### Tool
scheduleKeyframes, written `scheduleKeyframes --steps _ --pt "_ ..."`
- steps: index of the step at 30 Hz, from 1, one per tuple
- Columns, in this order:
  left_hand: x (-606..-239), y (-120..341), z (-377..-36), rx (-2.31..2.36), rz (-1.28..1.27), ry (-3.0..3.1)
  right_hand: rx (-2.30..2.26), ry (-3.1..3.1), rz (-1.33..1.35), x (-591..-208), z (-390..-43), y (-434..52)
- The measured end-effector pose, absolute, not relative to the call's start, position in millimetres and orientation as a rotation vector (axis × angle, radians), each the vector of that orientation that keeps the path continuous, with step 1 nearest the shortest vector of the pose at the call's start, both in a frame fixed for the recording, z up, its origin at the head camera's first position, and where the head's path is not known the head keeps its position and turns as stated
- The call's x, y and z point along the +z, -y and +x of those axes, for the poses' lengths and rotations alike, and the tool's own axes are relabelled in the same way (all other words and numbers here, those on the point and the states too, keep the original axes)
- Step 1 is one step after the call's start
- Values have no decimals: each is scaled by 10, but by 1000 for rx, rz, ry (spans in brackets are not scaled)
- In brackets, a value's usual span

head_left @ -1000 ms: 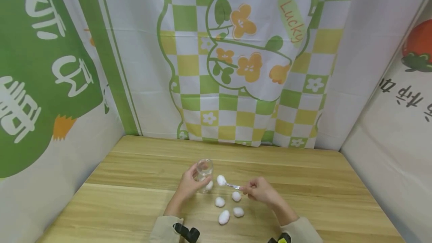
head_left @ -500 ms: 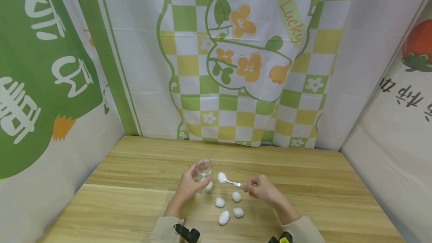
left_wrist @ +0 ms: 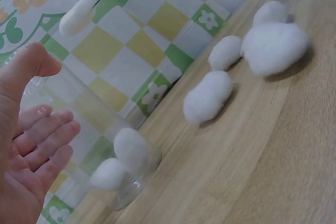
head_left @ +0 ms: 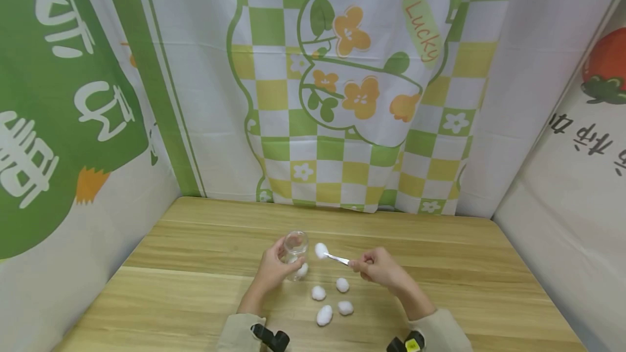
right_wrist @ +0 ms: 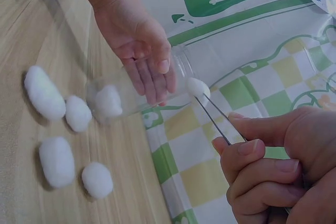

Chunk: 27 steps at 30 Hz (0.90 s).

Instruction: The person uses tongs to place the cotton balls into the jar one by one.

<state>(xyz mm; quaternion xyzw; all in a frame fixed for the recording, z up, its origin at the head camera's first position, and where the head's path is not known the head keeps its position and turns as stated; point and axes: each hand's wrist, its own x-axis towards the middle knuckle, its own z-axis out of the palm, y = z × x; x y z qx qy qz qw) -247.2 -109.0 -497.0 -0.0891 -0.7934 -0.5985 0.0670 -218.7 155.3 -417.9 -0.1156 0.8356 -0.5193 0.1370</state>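
**Cotton ball at the jar mouth**

From my head, a wooden table (head_left: pixel 195 265) sits before checkered cloth. My left hand (head_left: pixel 271 269) wraps the upright glass jar (head_left: pixel 295 254); my right hand (head_left: pixel 379 268) pinches tweezers (head_left: pixel 337 258), pointing left toward the jar, gripping a cotton ball (head_left: pixel 320 250) beside its rim.

At my left wrist, the jar (left_wrist: pixel 100 145) holds two balls.

At my right wrist, four loose balls (right_wrist: pixel 58 161) lie on the table.

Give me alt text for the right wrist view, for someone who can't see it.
The right hand pinches metal tweezers holding a cotton ball beside a clear jar that the left hand grips. Four more cotton balls lie on the wooden table.
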Motion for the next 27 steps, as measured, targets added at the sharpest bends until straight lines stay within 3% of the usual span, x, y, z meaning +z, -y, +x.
scheduleKeyframes --steps 27 --pt "-4945 940 -2434 -1906 -328 2321 -1511 -2440 -335 -3969 -2200 -1473"
